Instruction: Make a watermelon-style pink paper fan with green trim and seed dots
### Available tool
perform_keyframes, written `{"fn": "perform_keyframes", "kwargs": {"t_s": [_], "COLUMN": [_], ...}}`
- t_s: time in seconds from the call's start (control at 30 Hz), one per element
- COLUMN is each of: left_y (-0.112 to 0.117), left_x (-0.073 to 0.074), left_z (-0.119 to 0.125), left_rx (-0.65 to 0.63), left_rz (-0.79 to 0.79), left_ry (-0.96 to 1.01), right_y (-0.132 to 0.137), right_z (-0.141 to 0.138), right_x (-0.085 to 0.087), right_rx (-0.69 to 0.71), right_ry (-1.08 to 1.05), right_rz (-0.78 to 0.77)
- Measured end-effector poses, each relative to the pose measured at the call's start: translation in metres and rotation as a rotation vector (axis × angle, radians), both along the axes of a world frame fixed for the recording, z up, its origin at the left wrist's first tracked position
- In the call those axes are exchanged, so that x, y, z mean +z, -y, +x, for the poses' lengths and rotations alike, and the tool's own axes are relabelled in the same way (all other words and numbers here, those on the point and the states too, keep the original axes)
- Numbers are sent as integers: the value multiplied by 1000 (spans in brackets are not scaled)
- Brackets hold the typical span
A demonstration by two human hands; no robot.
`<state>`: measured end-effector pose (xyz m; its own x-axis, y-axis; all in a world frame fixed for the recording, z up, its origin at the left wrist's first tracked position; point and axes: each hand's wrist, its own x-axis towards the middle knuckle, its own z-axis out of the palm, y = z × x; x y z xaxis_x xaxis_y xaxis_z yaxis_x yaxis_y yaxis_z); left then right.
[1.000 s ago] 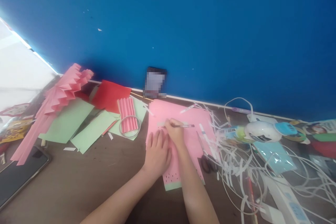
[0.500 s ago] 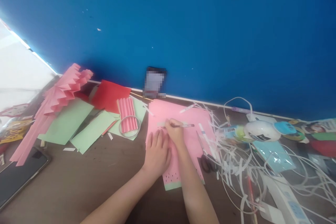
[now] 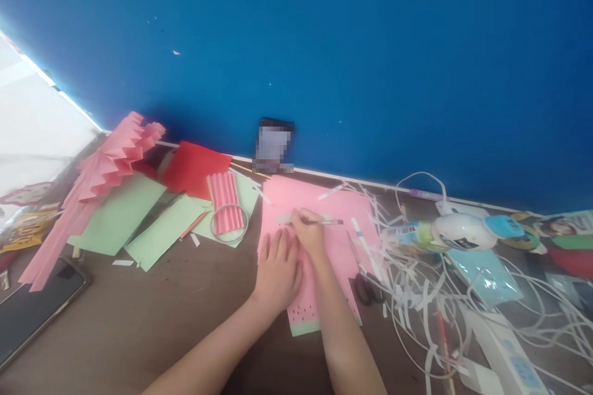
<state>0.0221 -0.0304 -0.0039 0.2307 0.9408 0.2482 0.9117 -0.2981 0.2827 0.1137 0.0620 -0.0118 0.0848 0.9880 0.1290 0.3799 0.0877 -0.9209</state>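
Observation:
My right hand (image 3: 309,229) is closed around a dark pen (image 3: 330,221), its tip pointing left over the pink paper (image 3: 296,194). Flat on the same paper lies my left hand (image 3: 278,268), fingers stretched out towards the pen tip. Nearer to me, the pink sheet carries small dark seed-like marks and a green band (image 3: 304,327) at its lower edge. A pair of black-handled scissors (image 3: 365,289) rests at the paper's right side. Under the pen, a pale greenish strip shows partly behind my right hand.
Left are a pleated pink fan (image 3: 111,154), green sheets (image 3: 164,228), red paper (image 3: 194,166), a small pleated pink piece (image 3: 225,200) and a phone (image 3: 39,308). A white bottle (image 3: 463,231), tangled white strips and cables, and a power strip (image 3: 504,352) crowd the right. A blue wall (image 3: 370,62) rises behind.

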Motion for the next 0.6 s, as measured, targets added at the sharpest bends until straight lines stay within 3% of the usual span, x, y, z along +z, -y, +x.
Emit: {"fn": "perform_keyframes", "kwargs": {"t_s": [0.6], "left_y": [1], "left_x": [-2], "left_z": [1], "left_rx": [14], "left_rz": [31], "left_ry": [6], "right_y": [1], "right_z": [0], "right_x": [4], "right_rx": [12], "right_ry": [-5], "right_rz": [-1]}}
